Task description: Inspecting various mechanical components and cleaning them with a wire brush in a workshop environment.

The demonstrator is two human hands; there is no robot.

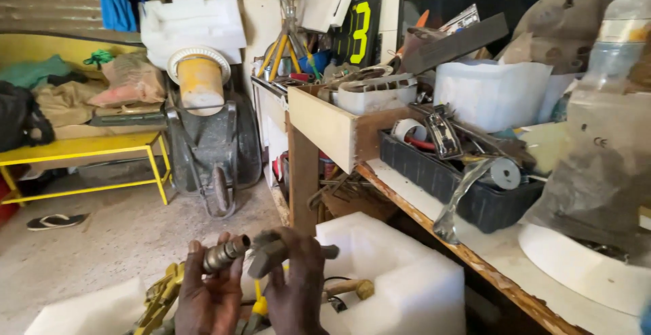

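Hands close together: left hand [207, 294] clamped on metal fitting [226, 253], right hand [296, 287] gripping grey wrench [271, 252].

Yellow bench [81, 146], white foam block [400, 274]

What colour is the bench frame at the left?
Yellow; the bench frame shows best in the head view.

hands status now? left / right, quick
Left hand: closed on a metal pipe fitting.
Right hand: closed on a grey metal tool by the fitting.
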